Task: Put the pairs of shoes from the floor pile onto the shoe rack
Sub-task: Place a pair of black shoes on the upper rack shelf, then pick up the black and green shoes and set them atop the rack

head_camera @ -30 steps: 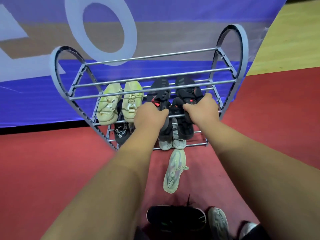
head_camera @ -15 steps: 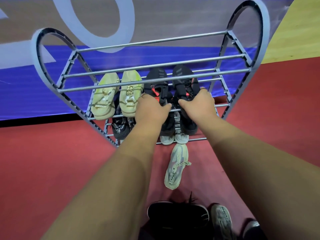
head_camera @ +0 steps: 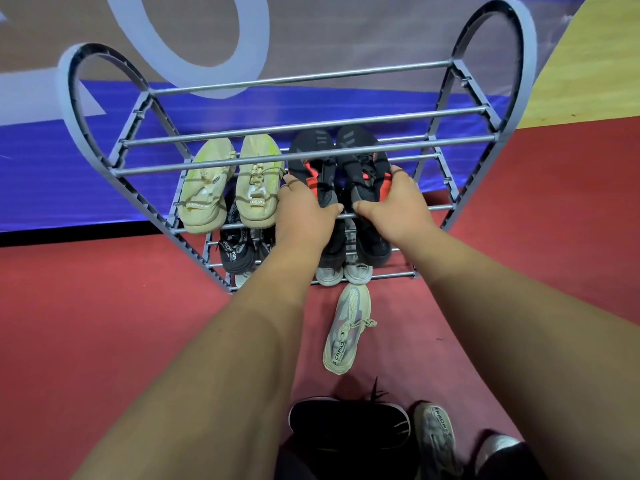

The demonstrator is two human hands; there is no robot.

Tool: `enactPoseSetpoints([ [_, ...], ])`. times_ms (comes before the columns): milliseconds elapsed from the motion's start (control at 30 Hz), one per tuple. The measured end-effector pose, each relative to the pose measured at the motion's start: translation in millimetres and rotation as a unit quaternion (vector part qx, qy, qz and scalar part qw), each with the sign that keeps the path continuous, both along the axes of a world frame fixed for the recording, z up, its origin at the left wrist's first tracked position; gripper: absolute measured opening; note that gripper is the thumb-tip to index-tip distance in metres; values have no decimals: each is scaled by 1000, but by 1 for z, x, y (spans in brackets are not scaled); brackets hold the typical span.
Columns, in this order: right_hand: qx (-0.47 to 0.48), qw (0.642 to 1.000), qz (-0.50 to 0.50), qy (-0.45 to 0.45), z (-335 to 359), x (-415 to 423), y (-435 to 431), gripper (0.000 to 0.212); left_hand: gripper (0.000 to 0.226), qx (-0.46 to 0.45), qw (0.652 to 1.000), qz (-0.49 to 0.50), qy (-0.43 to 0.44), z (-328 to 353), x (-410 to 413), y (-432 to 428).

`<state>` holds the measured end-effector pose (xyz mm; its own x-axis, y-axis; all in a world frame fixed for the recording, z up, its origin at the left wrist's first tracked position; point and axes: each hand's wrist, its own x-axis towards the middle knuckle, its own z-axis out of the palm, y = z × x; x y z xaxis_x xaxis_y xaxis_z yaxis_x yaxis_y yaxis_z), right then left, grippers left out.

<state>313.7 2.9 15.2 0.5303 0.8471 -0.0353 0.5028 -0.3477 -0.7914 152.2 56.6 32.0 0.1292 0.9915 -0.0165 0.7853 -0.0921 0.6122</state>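
Where the frame's bottom edge cuts us off, a black shoe [head_camera: 348,424] and a worn grey shoe [head_camera: 434,434] lie on the red floor [head_camera: 104,323]. Just above them, near the centre, a pale grey sneaker [head_camera: 348,329] lies alone, toe toward the shoe rack [head_camera: 485,140]. Farther up, our left hand [head_camera: 304,213] and right hand [head_camera: 394,209] each curl their fingers around one shoe of the black-and-red pair [head_camera: 332,168] on the rack's middle shelf. Left of it sits the yellow-green pair [head_camera: 232,181]. Below, on the lower shelf, we see a black lettered shoe [head_camera: 235,251] and two grey toes [head_camera: 343,273]. Beyond hangs a blue banner [head_camera: 69,150].
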Motion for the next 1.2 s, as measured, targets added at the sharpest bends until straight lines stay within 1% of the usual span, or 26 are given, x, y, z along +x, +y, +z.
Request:
enactPoseSetpoints([
  [67,-8,1000,1,5,-2,-1,3,90,111,-2,1000,-1,-10,-5,-3,1],
  [133,-17,1000,6,4,-4,-1,2,98,115,-6,1000,-4,-26,-7,-5,1],
  [200,-20,1000,9,-5,-6,0,1,103,116,-4,1000,-7,-25,-6,-7,2],
  [233,-22,1000,11,-8,-5,1,1,102,117,-6,1000,-10,-18,-6,-8,2],
  [300,-26,999,19,-11,-2,1,1,92,117,-9,1000,-20,-6,-7,-9,4],
  [400,-36,999,21,-4,1,0,-2,75,109,-17,1000,-24,-2,-10,-11,6],
  [500,-34,999,29,8,7,-2,-6,78,103,-30,999,-33,-1,-9,-13,6],
  [533,-35,999,35,10,10,-3,-8,76,101,-35,999,-36,-5,-9,-14,7],
  [633,-44,998,51,19,19,-6,-14,55,100,-46,998,-44,-24,-4,-20,5],
  [733,-69,996,60,0,26,-11,-22,41,97,-54,997,-57,-25,1,-28,0],
  [767,-78,995,61,-10,28,-14,-24,39,93,-50,997,-60,-23,4,-30,-2],
  [867,-99,992,70,-46,24,-13,-33,48,65,-53,995,-84,27,10,-38,-9],
  [900,-105,990,78,-59,23,-12,-37,53,59,-54,993,-95,47,15,-41,-13],
  [1033,-152,978,89,-115,58,-23,-78,54,52,-64,977,-161,125,43,-51,-47],
  [1133,-211,961,90,-154,74,-29,-108,55,43,-110,948,-231,188,63,-57,-76],
  [1200,-260,944,120,-166,84,-38,-130,52,54,-146,925,-275,220,70,-61,-91],
])
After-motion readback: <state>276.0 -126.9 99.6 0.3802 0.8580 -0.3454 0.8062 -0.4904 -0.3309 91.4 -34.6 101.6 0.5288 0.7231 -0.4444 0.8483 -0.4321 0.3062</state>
